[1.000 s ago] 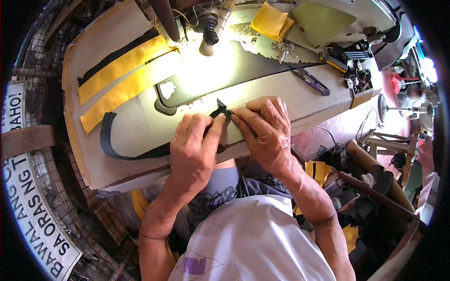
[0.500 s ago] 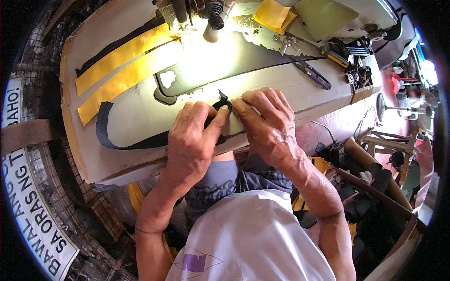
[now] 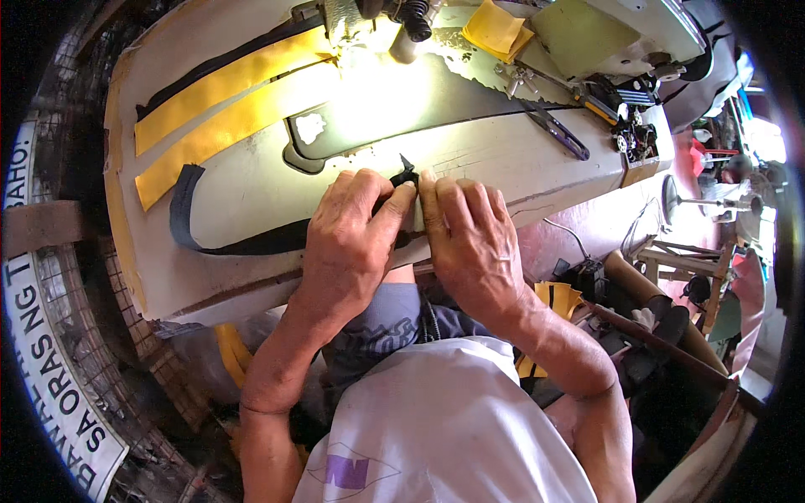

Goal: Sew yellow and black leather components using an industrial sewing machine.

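Black strip (image 3: 260,243), narrow, fabric-like: lies along the worktable's (image 3: 226,289) near edge, its free end curling up toward the left edge. It passes out of sight under the left hand (image 3: 348,230); a dark, folded, pointed bit shows at the fingertips — seemingly the same strip, the join being covered.

Left hand: thumb and forefinger pinching the folded bit; remaining fingers bent, tips out of view.

Right hand (image 3: 474,239): fingers nearly straight, tips just beside the fold; thumb concealed, so whether it grips cannot be told.

Yellow strips, two (upper (image 3: 235,88), lower (image 3: 239,132)): side by side toward the far left corner, right ends washed out by glare. A second black strip (image 3: 210,74) lies partly covered behind them.

Snips (image 3: 558,130): dark-handled, toward the right end.

Box of small parts (image 3: 641,151): at the right end, contents indistinct.

Ribbed black knob (image 3: 415,17): machine beyond cut off by the frame.
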`<state>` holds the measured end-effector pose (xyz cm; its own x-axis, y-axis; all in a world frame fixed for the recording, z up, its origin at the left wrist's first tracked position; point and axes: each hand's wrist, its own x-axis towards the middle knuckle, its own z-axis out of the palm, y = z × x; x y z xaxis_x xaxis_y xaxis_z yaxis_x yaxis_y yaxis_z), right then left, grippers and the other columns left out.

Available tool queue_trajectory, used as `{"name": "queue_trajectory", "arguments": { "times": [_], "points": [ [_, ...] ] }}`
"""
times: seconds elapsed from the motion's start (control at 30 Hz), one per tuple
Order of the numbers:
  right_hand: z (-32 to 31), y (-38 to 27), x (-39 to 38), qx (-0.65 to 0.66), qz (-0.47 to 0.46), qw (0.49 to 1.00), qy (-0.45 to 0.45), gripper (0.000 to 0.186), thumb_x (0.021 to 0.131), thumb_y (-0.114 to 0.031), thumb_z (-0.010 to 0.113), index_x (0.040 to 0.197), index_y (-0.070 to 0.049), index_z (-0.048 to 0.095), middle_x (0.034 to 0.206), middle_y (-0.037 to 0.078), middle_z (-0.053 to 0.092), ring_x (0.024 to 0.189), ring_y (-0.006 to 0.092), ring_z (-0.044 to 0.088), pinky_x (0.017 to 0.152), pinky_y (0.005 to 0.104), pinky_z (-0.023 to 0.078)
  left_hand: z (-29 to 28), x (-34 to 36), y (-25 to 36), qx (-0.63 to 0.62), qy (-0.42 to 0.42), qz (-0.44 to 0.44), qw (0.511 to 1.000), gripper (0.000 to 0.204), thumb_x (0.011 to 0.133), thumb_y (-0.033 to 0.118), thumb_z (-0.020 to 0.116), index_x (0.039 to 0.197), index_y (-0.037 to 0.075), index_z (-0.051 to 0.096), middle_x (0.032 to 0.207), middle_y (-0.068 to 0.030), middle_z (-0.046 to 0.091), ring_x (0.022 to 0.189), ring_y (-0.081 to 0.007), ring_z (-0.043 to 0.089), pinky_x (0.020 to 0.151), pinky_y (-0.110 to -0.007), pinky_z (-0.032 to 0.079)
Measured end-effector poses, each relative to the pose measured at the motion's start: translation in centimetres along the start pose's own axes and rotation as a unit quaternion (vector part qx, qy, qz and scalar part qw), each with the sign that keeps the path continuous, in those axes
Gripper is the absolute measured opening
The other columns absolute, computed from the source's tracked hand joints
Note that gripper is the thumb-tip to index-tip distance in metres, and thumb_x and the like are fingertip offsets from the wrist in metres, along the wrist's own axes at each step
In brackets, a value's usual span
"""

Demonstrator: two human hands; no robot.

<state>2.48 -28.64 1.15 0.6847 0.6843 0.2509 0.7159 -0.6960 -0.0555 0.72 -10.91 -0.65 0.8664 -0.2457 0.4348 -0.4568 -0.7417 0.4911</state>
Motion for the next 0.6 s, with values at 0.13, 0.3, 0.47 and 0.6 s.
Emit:
{"name": "queue_trajectory", "arguments": {
  "times": [0.13, 0.3, 0.47, 0.6],
  "points": [
    [-0.2, -0.9, 0.0, -0.061, 0.01, 0.998, -0.02, 0.045, 0.078, -0.013, 0.063, 0.116, 0.011, 0.063, 0.113, 0.016, 0.055, 0.103, 0.0277, 0.052, 0.092, 0.039, 0.043, 0.2, 0.3, 0.4, 0.008, 0.013, 0.0, 1.0, 0.03, 0.082, 0.002, 0.067, 0.111, -0.004, 0.069, 0.096, -0.0121, 0.053, 0.088, -0.0297, 0.058, 0.08, -0.042, 0.051],
    [0.5, 0.7, -0.7, 0.026, 0.036, 0.999, 0.013, 0.046, 0.079, -0.01, 0.063, 0.123, 0.005, 0.065, 0.114, 0.012, 0.057, 0.107, 0.0276, 0.053, 0.09, 0.0387, 0.043, 0.3, 0.3, 0.3, 0.062, 0.009, -0.004, 0.998, 0.028, 0.082, 0.002, 0.067, 0.109, -0.004, 0.069, 0.097, -0.0125, 0.054, 0.091, -0.0304, 0.059, 0.082, -0.042, 0.052],
    [2.6, 2.6, -1.4, 0.197, 0.099, 0.966, 0.138, 0.038, 0.083, -0.009, 0.067, 0.121, -0.008, 0.071, 0.105, 0.01, 0.06, 0.101, 0.0307, 0.055, 0.089, 0.041, 0.043, 1.0, 0.7, 0.2, 0.05, 0.031, -0.01, 0.998, 0.024, 0.083, 0.0, 0.068, 0.107, -0.001, 0.072, 0.095, -0.0106, 0.057, 0.088, -0.0294, 0.06, 0.08, -0.041, 0.052],
    [2.5, 2.3, -0.9, 0.239, 0.136, 0.947, 0.164, 0.025, 0.089, -0.011, 0.07, 0.113, -0.007, 0.074, 0.102, 0.01, 0.06, 0.097, 0.0305, 0.055, 0.088, 0.0425, 0.044, 1.2, 0.6, 0.1, 0.036, 0.048, -0.022, 0.998, 0.025, 0.081, -0.002, 0.072, 0.107, 0.001, 0.072, 0.093, -0.0095, 0.058, 0.087, -0.0282, 0.061, 0.078, -0.04, 0.052]
  ]
}}
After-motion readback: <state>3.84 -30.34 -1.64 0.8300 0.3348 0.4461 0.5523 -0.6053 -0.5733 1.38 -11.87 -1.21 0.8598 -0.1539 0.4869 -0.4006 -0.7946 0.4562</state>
